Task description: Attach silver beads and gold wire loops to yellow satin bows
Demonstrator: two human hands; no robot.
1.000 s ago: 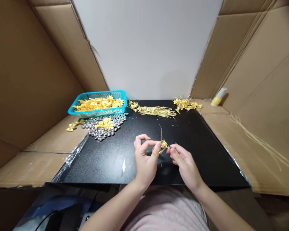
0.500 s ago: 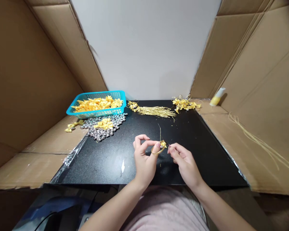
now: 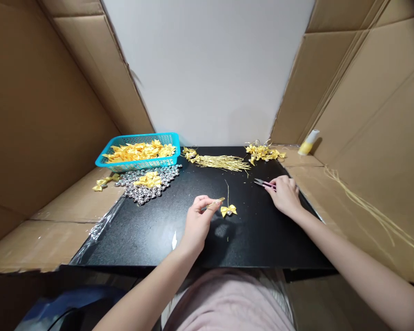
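Observation:
My left hand (image 3: 200, 219) pinches a thin gold band (image 3: 214, 202) between thumb and fingers, seen nearly edge-on. Just to its right is a small yellow ribbon bow (image 3: 228, 210) with a silver bell at its centre; a thin gold cord (image 3: 227, 191) runs up from it. Whether the bow touches my left fingers is unclear. Farther right, my right hand (image 3: 286, 195) is closed around the purplish handles of small scissors (image 3: 262, 183), low over the black tabletop. Their blade tips point left and stand slightly apart.
A turquoise basket (image 3: 103, 162) of yellow bows stands back left, with silver bells (image 3: 140, 195) spread before it. Cut gold cords (image 3: 224, 162) lie at the back beside a pile of finished bows (image 3: 264, 151). Cardboard walls (image 3: 362, 92) rise on both sides; a white-yellow tube (image 3: 308, 142) stands right.
My right hand has moved away from the left, rightward and forward, and now holds the scissors. The bow has come into full view beside my left hand, and the gold band has turned edge-on.

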